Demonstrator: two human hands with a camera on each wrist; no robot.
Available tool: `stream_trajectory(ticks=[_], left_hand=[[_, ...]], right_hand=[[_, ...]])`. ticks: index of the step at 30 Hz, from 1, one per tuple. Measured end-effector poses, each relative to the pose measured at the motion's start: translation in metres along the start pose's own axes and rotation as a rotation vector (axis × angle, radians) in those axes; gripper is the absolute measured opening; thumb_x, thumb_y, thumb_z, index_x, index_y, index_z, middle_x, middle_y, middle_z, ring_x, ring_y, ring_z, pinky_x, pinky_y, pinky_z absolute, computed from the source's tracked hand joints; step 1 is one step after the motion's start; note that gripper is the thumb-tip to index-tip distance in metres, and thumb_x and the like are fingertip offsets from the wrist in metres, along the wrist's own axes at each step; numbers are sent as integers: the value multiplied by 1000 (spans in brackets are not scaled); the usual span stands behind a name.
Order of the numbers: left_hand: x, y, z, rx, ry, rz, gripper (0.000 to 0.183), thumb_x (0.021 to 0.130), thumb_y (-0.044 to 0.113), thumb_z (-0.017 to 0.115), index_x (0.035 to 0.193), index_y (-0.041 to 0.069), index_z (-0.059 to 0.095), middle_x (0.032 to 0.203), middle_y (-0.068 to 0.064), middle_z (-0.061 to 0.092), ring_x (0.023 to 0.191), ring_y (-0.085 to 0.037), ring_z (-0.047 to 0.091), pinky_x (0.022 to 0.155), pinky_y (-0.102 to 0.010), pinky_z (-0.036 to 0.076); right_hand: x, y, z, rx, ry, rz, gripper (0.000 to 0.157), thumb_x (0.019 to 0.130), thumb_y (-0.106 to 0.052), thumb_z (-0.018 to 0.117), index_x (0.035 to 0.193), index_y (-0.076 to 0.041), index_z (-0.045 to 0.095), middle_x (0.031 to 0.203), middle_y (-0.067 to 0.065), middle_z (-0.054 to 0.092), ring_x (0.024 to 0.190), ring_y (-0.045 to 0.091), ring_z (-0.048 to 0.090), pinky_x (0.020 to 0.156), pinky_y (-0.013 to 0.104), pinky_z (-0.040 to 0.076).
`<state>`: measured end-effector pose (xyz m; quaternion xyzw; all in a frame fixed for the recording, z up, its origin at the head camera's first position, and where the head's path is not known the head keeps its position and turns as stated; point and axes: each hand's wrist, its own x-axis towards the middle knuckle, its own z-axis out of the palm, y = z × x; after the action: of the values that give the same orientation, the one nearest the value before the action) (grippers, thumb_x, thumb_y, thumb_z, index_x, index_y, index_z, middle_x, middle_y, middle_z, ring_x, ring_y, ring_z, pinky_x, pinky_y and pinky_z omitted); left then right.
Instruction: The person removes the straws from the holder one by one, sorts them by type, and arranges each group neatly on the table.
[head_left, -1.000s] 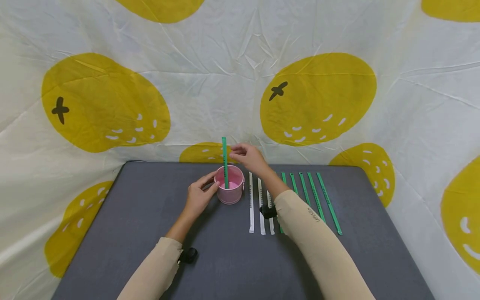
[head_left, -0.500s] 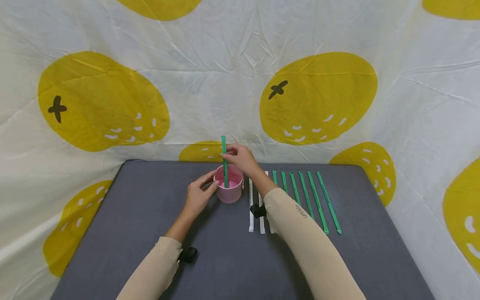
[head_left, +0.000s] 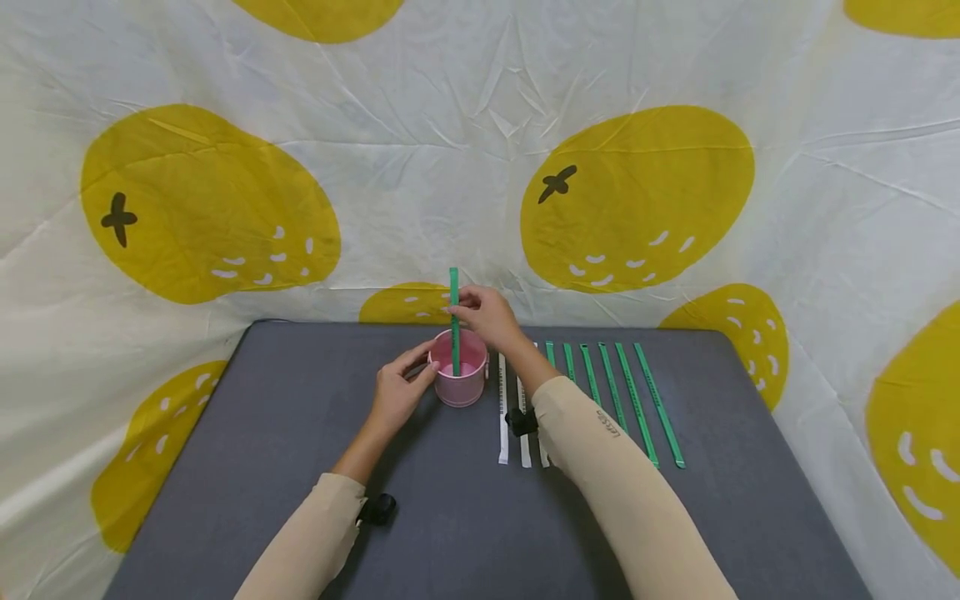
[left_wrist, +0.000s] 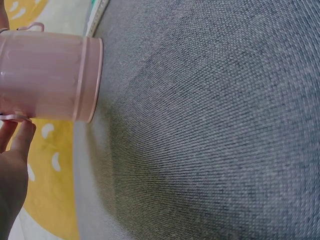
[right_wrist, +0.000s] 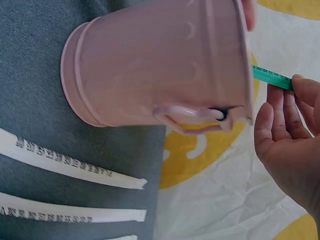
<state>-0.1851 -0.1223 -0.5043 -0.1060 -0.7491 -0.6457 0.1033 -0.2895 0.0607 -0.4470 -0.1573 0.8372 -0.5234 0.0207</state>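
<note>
A small pink metal bucket [head_left: 459, 393] stands upright near the back of the table. My left hand [head_left: 397, 388] grips its left side at the rim; in the left wrist view, that hand's fingertips are right at the bucket's side loop. One green paper-wrapped straw [head_left: 455, 346] stands nearly upright in the bucket, its upper half above the rim. Over the right side of the rim, my right hand [head_left: 489, 318] pinches this straw between thumb and fingers. The right wrist view shows the thumb on the green straw [right_wrist: 272, 78], with the other fingers behind it.
Right of the bucket lie white paper-wrapped straws [head_left: 503, 417] in a row, partly under my right forearm. Several green wrapped straws [head_left: 660, 406] continue the row to the right. The grey table [head_left: 315, 417] ends at a fruit-printed curtain [head_left: 435, 200] behind.
My right hand has moved left to the green straw and now pinches it. The straw has shifted slightly right within the bucket. My left hand keeps its place on the bucket.
</note>
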Motion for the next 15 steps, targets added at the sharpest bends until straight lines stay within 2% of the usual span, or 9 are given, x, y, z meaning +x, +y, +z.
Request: stream_trajectory(ticks=[4,8,15], left_hand=[[0,0,-1,10,6,1,44,95,2,72,136,-8,62,135,-29,64,125,-49,62,102,-57,52],[-1,0,0,9,8,8,44,94,0,72,136,-9,62,134,-31,64,124,-51,61,102,-58,51],[-1,1,0,10,20,0,43,94,2,73,136,-6,64,133,-28,66,123,-47,63,103,-58,51]], right_hand=[[0,-6,-8,-24,9,-17,24,99,-17,71,117,-2,70,110,14,74,105,28,70,91,39,59],[0,-16,-19,-9,12,-29,26,100,-18,70,120,-2,70,111,14,73,104,28,70,89,38,60],[-4,-35,-50,70,49,-83,30,101,-19,69,124,0,69,112,16,73,99,26,69,95,47,60]])
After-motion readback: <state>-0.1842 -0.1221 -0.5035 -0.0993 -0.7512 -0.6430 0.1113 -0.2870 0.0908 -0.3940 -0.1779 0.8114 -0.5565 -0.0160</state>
